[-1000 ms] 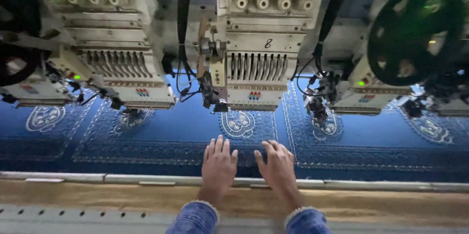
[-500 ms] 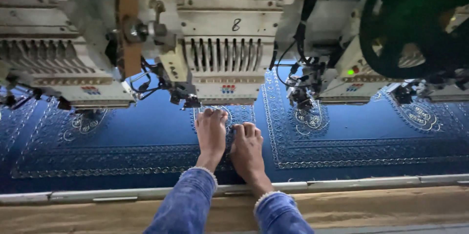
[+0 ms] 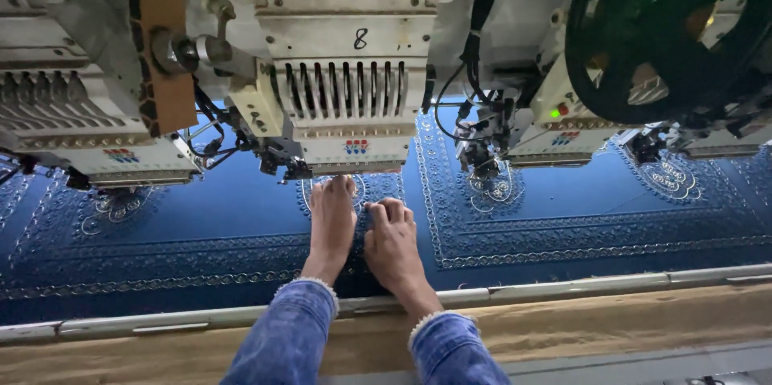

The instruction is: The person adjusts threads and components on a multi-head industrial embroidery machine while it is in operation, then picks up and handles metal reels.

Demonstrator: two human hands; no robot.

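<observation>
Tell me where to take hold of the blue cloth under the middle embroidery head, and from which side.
Grip the blue embroidered cloth at its near edge, along the metal frame rail, coming from the front. It lies flat and taut, so only an edge offers a pinch; the embroidery head blocks the far side. The left hand and right hand lie flat on it there.

two hands [image 3: 331, 228], three embroidery heads [image 3: 346, 96], one blue cloth [image 3: 563, 216], one black wheel [image 3: 667, 31]
</observation>
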